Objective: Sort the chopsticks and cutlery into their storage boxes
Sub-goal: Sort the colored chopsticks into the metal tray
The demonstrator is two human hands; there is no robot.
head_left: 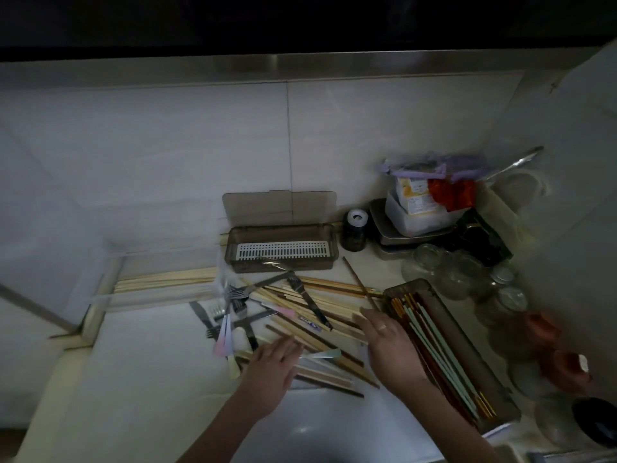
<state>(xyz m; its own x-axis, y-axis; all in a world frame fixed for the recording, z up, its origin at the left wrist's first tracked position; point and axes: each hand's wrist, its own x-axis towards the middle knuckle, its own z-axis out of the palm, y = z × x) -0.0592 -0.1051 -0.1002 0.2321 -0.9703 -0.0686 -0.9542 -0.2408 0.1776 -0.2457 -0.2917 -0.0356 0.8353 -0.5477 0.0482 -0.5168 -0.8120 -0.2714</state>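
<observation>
Pretty dim feed on my end, the whole top is basically black and the corners fall off dark. Brightest patch is the white wall tile (207, 155), soft and even, no hard glare. Both hands look smeared with motion blur, and the wide lens bends the counter edge (96, 295) noticeably.

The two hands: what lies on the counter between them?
In the head view, loose wooden chopsticks lie between the left hand and the right hand.
</observation>
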